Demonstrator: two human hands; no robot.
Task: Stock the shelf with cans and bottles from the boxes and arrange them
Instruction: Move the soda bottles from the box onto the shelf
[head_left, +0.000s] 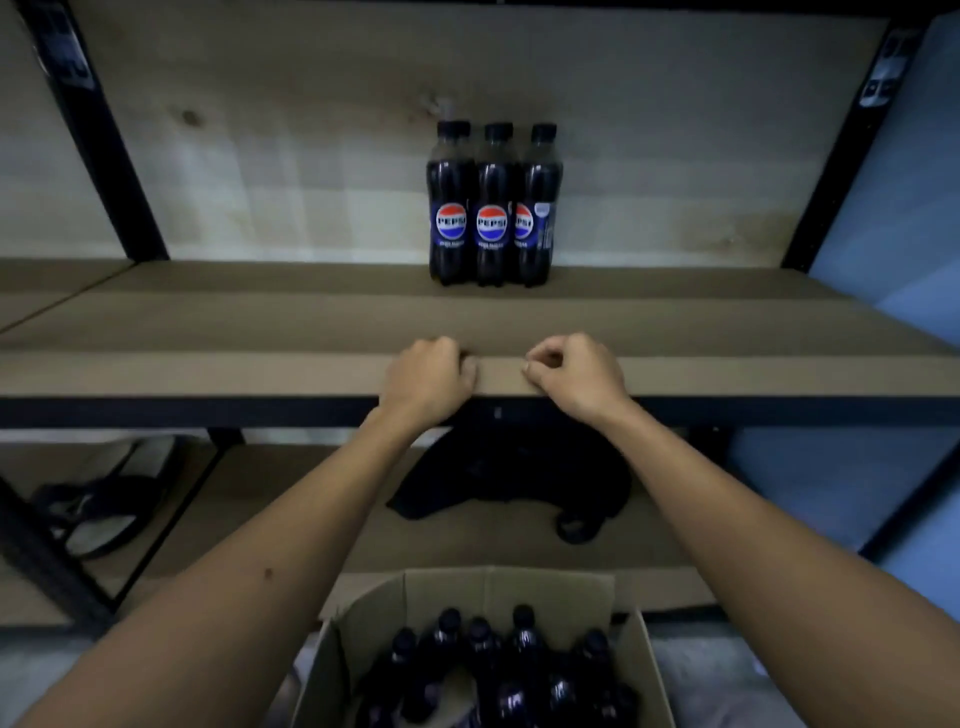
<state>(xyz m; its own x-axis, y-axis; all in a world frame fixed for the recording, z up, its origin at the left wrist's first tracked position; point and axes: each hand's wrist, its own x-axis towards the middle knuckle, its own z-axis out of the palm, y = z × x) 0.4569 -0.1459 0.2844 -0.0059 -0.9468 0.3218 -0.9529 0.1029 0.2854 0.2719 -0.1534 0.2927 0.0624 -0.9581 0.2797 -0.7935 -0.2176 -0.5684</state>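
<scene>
Three dark cola bottles (493, 208) with blue labels stand upright side by side at the back of the wooden shelf (208, 332). My left hand (428, 382) and my right hand (574, 374) hover at the shelf's front edge, a short gap between them, fingers curled and holding nothing. Below, an open cardboard box (498, 592) holds several more dark bottles (519, 670) with black caps, seen from above between my forearms.
A black cloth item (519, 478) lies on the lower shelf under my hands. A pair of sandals (98, 509) sits at the lower left. Black metal uprights (98, 135) frame the shelf on both sides. A blue wall panel (893, 182) is on the right.
</scene>
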